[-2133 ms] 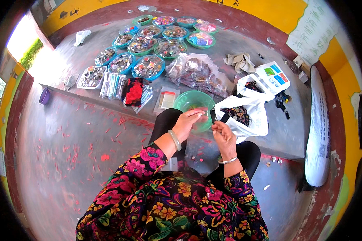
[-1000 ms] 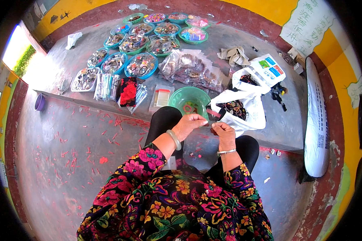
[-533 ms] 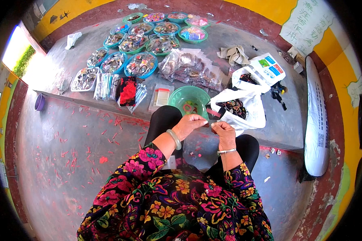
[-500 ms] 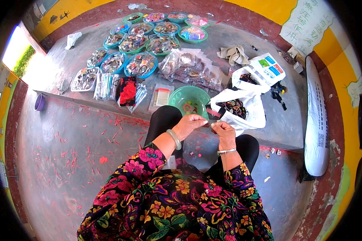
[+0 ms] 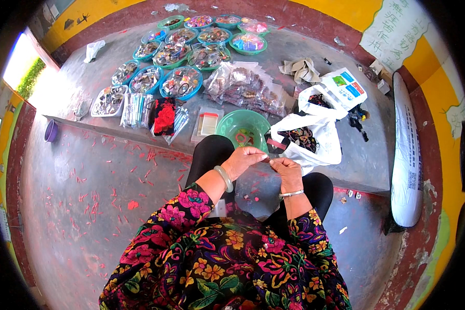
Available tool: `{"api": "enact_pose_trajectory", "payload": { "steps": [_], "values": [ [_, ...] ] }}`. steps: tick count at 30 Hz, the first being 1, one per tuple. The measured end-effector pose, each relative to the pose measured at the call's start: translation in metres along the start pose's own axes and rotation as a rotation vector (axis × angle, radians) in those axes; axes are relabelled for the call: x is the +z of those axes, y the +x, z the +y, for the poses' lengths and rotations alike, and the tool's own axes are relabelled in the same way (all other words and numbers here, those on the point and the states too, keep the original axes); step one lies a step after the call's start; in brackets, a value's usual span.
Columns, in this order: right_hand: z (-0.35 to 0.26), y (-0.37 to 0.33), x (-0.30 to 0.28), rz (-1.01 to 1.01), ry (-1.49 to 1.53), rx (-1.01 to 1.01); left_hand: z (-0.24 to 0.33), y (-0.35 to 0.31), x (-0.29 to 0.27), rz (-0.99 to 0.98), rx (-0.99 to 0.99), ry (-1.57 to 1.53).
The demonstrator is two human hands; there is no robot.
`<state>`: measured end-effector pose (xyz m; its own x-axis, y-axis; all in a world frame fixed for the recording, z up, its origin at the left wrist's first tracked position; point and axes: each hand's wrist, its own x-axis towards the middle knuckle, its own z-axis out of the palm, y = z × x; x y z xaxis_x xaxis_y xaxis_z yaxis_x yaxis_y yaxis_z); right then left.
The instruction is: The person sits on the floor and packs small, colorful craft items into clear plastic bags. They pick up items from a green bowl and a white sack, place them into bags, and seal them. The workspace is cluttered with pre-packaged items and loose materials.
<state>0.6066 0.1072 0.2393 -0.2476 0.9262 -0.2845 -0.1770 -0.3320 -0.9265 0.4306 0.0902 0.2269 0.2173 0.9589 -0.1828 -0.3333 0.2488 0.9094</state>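
Observation:
My left hand (image 5: 245, 159) and my right hand (image 5: 288, 172) meet in front of my knees, thumbs and fingertips pinched close together. Between them is something small and dark, too small to make out. Just beyond the left hand stands a green plastic basin (image 5: 230, 125) with a few small coloured items on its bottom. To the right of the basin, a white plastic bag (image 5: 329, 155) lies open, full of dark beaded or banded pieces (image 5: 302, 138). A dark piece with a reddish label (image 5: 278, 144) sits at the bag's near left edge, just past my fingers.
Several basins of packaged trinkets (image 5: 181, 83) fill the raised grey ledge at the back. Nearer are heaped clear packets (image 5: 245, 88), a red and black pouch (image 5: 164, 117) and a stack of cards (image 5: 207, 124). A long white wrapped roll (image 5: 405, 155) leans at the right.
Both hands stay pinched in almost the same place. The right hand's fingers have shifted very slightly; the surroundings are unchanged.

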Motion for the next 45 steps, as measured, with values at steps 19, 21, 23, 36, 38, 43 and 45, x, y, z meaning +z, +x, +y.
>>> {"api": "enact_pose_trajectory", "payload": {
  "steps": [19,21,23,36,38,43,45],
  "values": [
    [0.001,0.0,0.003,-0.02,-0.011,-0.045,0.005,-0.002,0.004,-0.034,-0.023,-0.094],
    [0.001,0.0,0.001,-0.026,-0.06,-0.054,0.007,-0.003,0.003,-0.059,-0.052,-0.106],
    [0.001,0.0,0.002,-0.031,-0.088,-0.047,0.008,-0.004,0.004,-0.06,-0.047,-0.131],
    [-0.002,-0.001,0.001,-0.058,-0.835,-0.496,0.0,-0.003,-0.006,0.005,-0.055,-0.081],
    [-0.008,-0.003,0.0,-0.082,-0.867,-0.545,0.0,-0.002,-0.004,-0.035,-0.042,-0.084],
    [-0.015,-0.005,-0.003,-0.13,-0.91,-0.56,0.004,-0.002,-0.006,-0.149,-0.135,-0.04],
    [-0.016,-0.005,-0.005,-0.133,-0.899,-0.548,0.006,-0.003,-0.003,-0.177,-0.147,-0.043]
  ]
}}
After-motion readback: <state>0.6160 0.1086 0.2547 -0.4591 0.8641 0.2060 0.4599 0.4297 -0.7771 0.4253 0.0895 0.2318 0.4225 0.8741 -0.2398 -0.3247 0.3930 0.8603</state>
